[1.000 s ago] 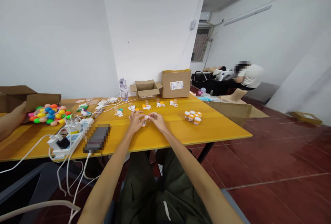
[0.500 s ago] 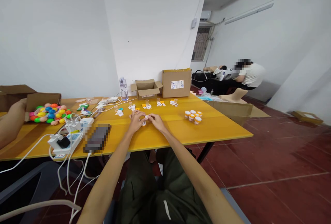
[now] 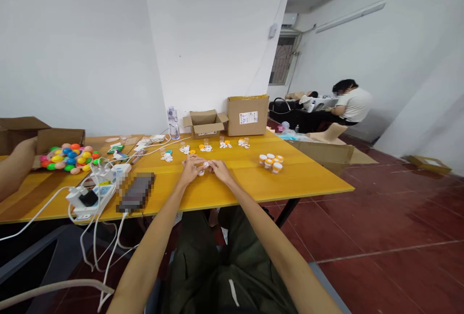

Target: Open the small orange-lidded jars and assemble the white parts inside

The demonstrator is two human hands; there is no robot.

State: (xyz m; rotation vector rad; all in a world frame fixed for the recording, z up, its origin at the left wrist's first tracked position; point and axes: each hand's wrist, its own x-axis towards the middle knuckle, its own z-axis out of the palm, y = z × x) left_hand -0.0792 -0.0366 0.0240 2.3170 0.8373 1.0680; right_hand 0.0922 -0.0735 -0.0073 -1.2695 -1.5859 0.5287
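Observation:
Above the near part of the table (image 3: 239, 193), my left hand (image 3: 190, 170) and my right hand (image 3: 220, 171) meet, fingertips almost together. Between them is a small white round piece with dark marks (image 3: 206, 164), pinched at its right side by my right hand. The fingers of my left hand close in on its left side; how firmly they grip is too small to see. Just below sits a small jar with orange and white on it (image 3: 201, 173), partly hidden by my left thumb. Beyond my hands lie piles of white pieces (image 3: 187, 150) with clear cups and orange lids.
Several orange-and-white lidded jars (image 3: 268, 162) stand to the right. Two cardboard boxes (image 3: 247, 117) and a water bottle (image 3: 173, 123) are at the back. Left are a phone (image 3: 137, 192), power strips with cables (image 3: 105, 191), and colourful balls (image 3: 70, 159) near another person's arm (image 3: 18, 174).
The white piece shows more of its face and sits slightly farther right. My left fingers have straightened a little. The seated person in the background has shifted slightly.

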